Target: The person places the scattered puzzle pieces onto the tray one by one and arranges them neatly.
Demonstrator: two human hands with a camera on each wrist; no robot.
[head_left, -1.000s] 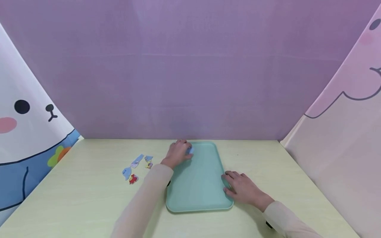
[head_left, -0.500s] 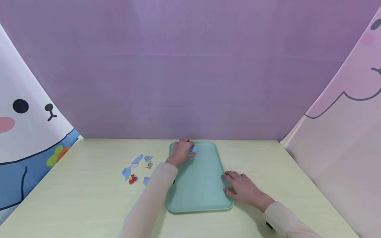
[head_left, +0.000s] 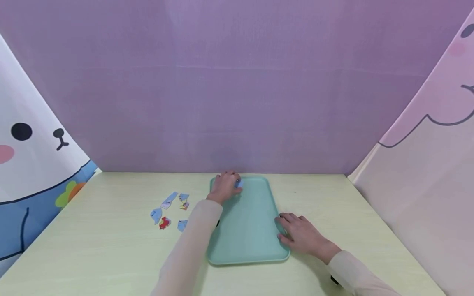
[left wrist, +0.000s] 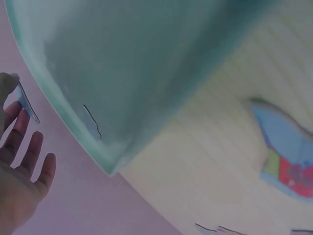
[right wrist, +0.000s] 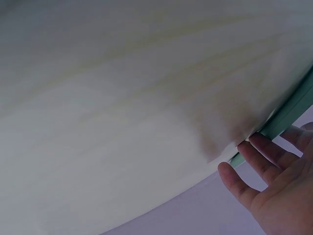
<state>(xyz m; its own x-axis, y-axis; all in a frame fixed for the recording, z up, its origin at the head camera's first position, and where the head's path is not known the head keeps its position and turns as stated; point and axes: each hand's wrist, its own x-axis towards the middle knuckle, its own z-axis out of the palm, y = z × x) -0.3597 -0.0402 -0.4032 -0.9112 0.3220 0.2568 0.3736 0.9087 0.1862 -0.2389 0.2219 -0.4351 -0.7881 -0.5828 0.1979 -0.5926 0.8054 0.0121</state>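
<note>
Over the far left part of a green tray point(head_left: 248, 230), my left hand point(head_left: 224, 187) pinches a small blue puzzle piece point(head_left: 239, 183). In the left wrist view that puzzle piece point(left wrist: 27, 104) stands on edge between thumb and index finger, and the other fingers point(left wrist: 32, 152) are spread. A faint reflection of it shows on the tray's surface. My right hand point(head_left: 301, 234) rests at the tray's right rim with its fingers loosely extended. Seen from the right wrist, the fingertips point(right wrist: 244, 147) touch the tray's side point(right wrist: 288, 110).
Left of the tray lie several loose puzzle pieces: a long blue-lilac piece point(head_left: 169, 200), a blue-yellow piece point(head_left: 184, 201), a blue piece point(head_left: 156, 216), a red piece point(head_left: 164, 223) and another blue piece point(head_left: 182, 225) beside the left sleeve. A purple backdrop point(head_left: 226, 102) rises behind the table.
My left hand has shifted slightly right over the tray with the puzzle piece, and its sleeve has uncovered a blue piece on the table. My right hand has stayed in place.
</note>
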